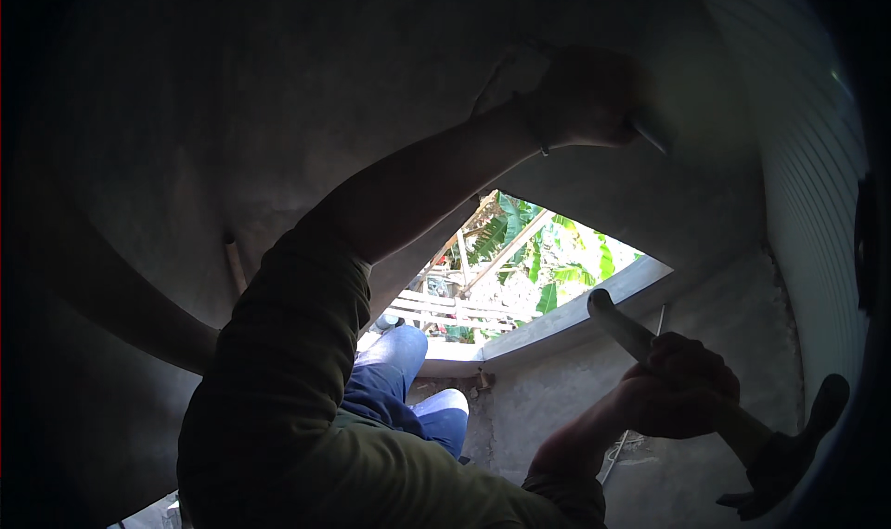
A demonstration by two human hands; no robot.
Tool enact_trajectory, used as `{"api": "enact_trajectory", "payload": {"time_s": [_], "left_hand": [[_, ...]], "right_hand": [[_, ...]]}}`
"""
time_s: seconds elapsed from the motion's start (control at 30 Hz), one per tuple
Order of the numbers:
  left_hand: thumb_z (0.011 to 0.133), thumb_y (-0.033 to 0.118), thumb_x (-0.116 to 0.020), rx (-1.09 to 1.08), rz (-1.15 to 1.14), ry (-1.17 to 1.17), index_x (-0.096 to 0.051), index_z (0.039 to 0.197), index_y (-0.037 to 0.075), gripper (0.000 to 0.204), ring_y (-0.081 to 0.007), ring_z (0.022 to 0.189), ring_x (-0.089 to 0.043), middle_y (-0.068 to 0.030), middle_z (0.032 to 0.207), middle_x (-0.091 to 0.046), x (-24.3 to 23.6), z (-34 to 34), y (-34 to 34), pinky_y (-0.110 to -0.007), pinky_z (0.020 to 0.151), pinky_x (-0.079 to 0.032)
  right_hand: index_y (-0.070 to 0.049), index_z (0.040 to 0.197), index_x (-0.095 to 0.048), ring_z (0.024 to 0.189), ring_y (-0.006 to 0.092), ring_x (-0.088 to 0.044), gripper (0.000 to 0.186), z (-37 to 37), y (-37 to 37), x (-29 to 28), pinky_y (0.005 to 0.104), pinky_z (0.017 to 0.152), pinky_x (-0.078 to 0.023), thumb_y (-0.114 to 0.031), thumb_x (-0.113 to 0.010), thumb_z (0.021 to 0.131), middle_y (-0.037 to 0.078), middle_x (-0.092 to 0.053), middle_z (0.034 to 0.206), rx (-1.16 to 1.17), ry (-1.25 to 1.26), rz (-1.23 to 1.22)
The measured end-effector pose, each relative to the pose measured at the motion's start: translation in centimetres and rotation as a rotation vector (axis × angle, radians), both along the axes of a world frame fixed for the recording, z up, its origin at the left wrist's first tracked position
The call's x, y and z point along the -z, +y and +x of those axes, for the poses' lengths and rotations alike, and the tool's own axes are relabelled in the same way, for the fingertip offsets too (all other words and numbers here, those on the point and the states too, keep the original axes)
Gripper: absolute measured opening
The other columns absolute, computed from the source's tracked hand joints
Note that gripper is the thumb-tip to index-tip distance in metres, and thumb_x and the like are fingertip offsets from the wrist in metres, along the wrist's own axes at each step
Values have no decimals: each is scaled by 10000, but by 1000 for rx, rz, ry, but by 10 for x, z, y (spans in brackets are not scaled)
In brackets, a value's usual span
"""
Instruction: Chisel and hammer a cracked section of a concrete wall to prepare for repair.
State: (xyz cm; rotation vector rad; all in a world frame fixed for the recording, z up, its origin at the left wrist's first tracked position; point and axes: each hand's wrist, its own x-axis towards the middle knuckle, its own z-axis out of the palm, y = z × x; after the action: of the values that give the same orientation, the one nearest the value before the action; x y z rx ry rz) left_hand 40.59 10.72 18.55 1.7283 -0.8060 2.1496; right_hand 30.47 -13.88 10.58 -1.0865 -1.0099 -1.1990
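My left arm reaches up across the dim space, and my left hand is closed round a chisel-like metal tool. Only one flat, shiny end of that tool juts from the fist, close to the grey wall; the rest is hidden by the hand and the dark. Lower on the right, my right hand grips a claw hammer around the middle of its handle. The hammer's dark head points down to the right, and the rounded handle end points up to the left. The two hands are well apart.
Grey plastered walls surround an opening with a pale sill; poles and green leaves show outside. A ribbed pale sheet lines the right side. Knees in blue trousers are below the opening. A short pipe sticks out at left.
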Motion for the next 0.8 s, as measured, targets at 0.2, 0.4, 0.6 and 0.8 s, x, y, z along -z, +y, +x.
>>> {"api": "enact_trajectory", "payload": {"time_s": [0.2, 0.4, 0.6, 0.8], "left_hand": [[585, 208, -706, 2, 26, 11, -608, 774, 148, 222, -227, 679, -618, -24, 747, -593, 4, 5, 10, -363, 583, -497], [595, 250, -682, 18, -5, 103, -620, 787, 175, 215, -234, 728, -625, -26, 766, -599, 1, 1, 4, -387, 610, -500], [597, 232, -675, -51, -5, 152, -630, 793, 182, 208, -236, 726, -626, -25, 762, -602, -1, 5, 3, -384, 618, -504], [628, 231, -665, -43, -37, 189, -637, 797, 181, 178, -228, 747, -636, -20, 779, -619, -7, 1, 5, -384, 630, -511]], "right_hand": [[-21, 912, -466, 431, 99, -411, 247, 18, 29, 0, 216, 414, -352, -267, -477, 940, 16, -451, 588, 168, 563, -337], [-39, 869, -449, 409, 103, -404, 248, -6, 13, -14, 220, 392, -370, -274, -459, 946, 11, -450, 575, -102, 96, 17], [-42, 906, -470, 432, 50, -419, 177, 26, 27, -4, 209, 385, -314, -211, -522, 917, -8, -444, 559, 149, 564, -388], [-16, 939, -480, 445, 65, -444, 237, -2, 26, -11, 217, 385, -337, -249, -516, 928, 7, -488, 607, 47, 313, -30]]}}
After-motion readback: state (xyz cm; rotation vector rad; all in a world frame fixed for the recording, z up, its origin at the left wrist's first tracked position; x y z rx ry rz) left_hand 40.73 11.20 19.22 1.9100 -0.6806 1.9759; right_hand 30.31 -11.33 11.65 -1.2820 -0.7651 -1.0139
